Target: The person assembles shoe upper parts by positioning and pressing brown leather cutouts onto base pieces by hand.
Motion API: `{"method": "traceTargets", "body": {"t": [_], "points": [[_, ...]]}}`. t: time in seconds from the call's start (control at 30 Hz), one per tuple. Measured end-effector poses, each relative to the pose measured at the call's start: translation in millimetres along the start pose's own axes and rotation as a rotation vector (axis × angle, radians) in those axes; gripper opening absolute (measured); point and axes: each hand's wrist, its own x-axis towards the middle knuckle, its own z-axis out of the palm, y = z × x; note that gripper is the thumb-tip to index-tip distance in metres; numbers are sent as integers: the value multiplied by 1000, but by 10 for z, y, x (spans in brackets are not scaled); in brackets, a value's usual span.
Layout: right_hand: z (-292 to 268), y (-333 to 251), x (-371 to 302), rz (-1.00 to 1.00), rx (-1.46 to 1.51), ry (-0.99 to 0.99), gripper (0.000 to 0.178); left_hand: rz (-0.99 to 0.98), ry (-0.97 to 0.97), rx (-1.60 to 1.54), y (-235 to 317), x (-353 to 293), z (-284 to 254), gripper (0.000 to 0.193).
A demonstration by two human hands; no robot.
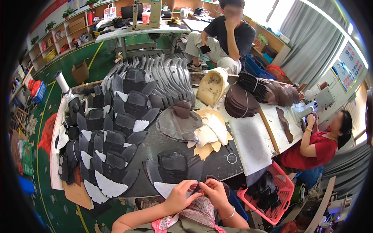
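Observation:
Close in front of my body, my left hand [182,197] and my right hand [215,192] meet at the table's near edge. Their fingertips pinch a dark piece of leather [197,188] between them, mostly hidden by the fingers. Just beyond lies a black shoe upper piece [173,160] with a white zigzag-edged lining [164,188], partly behind my left hand. Rows of similar black uppers [116,159] with white tips overlap on the left. Past the single piece, brown-grey cut pieces [176,124] lie stacked beside cream zigzag-edged pieces [211,130].
Scissors [230,147] and a ring [232,158] lie right of the cream pieces. A pink basket [285,190] with black scraps stands at right. One person [229,42] sits across the table; another in red [311,153] works at a sewing machine [322,99]. A white roll [63,82] stands far left.

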Motion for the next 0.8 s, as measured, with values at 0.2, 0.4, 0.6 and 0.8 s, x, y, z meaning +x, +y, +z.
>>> {"method": "traceTargets", "body": {"t": [0.2, 0.4, 0.6, 0.8], "points": [[-34, -186, -74, 29, -129, -30, 16, -32, 29, -158, -82, 66, 38, 19], [-130, -163, -89, -86, -225, -13, 13, -6, 28, -232, 38, 136, 104, 26], [122, -389, 30, -155, -327, -111, 16, -212, -4, -399, 20, 202, -70, 20], [107, -231, 159, -284, -455, -104, 14, -284, -53, -439, -48, 209, -197, 14]]}}
